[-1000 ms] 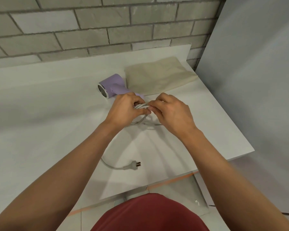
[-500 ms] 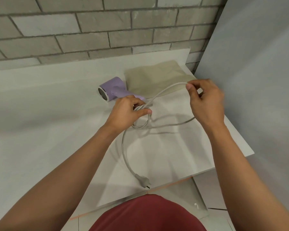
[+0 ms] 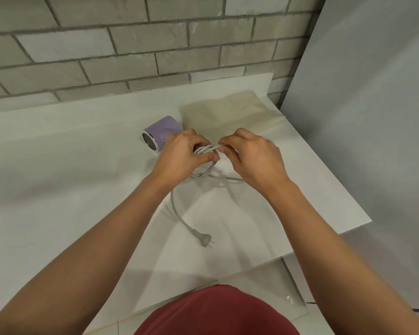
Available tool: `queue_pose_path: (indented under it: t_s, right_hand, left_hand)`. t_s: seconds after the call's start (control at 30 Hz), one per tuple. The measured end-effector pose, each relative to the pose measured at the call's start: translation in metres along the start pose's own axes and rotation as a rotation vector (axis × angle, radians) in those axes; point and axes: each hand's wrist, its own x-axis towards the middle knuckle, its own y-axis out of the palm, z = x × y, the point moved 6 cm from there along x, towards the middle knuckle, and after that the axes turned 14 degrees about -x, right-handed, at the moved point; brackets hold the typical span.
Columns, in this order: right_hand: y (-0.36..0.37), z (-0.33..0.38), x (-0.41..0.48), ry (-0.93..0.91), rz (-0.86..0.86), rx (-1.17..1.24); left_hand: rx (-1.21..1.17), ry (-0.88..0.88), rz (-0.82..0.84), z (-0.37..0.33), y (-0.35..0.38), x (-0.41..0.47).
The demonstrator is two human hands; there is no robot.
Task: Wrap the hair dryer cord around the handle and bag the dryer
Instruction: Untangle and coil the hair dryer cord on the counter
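**Hair dryer [image 3: 162,131]: cord part-wound, not yet bagged**

Item. Lilac barrel lying on its side on the white table [image 3: 58,170], at about 11 o'clock from the middle of the view, nozzle end facing 7 o'clock. The handle is hidden under the left hand.

Cord [image 3: 176,206]. Grey. Several turns sit bunched between the two hands; a loose loop sags at 6 o'clock below them. The free tail runs on toward 6 o'clock and ends in the plug [image 3: 206,241], which lies flat on the table. By this slack, the winding is judged unfinished.

Left hand [image 3: 179,158]. At 4 o'clock from the barrel. Fingers curl tightly round the wound turns, thumb pressing them down, probably so the coil cannot spring loose.

Right hand [image 3: 252,158]. At 3 o'clock from the left hand, fingertips meeting it. Fingers are bent in a narrow pinch on the cord at the coil, apparently laying the next turn.

Bag [image 3: 230,114]. Beige, flat, at 2 o'clock from the barrel, just beside the hands. Its mouth cannot be made out.

Surround. Grey brick wall [image 3: 131,44] at 12 o'clock.
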Motion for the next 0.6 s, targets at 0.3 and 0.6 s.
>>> queue_pose_path:
  t_s: [0.3,0.6]
  right_hand:
    - [-0.035,-0.062,-0.001,0.388,-0.216,0.316]
    - [-0.006,-0.084,-0.012,0.358,0.133,0.145]
  left_hand:
    - [-0.005,-0.035,0.040,0.012,0.013,-0.015]
    - [-0.035,-0.053,0.013,0.010,0.014,-0.012]
